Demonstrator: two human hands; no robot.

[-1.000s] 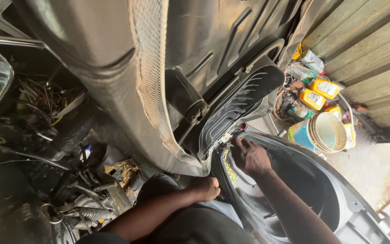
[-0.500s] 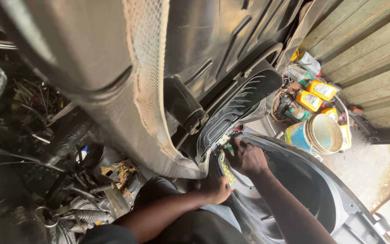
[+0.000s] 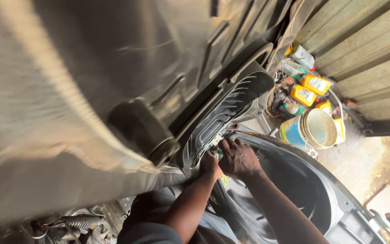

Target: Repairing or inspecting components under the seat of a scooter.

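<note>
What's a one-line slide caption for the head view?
Both hands, left hand and right hand, meet at the edge of a ribbed black footboard panel on a scooter.

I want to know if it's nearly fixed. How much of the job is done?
Already off: a grey body panel lies loose beside the person. In hand: the left hand and right hand press together at the lower edge of the ribbed black footboard, though what the fingers grip is hidden. Left: parts and a spring lie exposed below, so putting it back together seems some way off.
</note>
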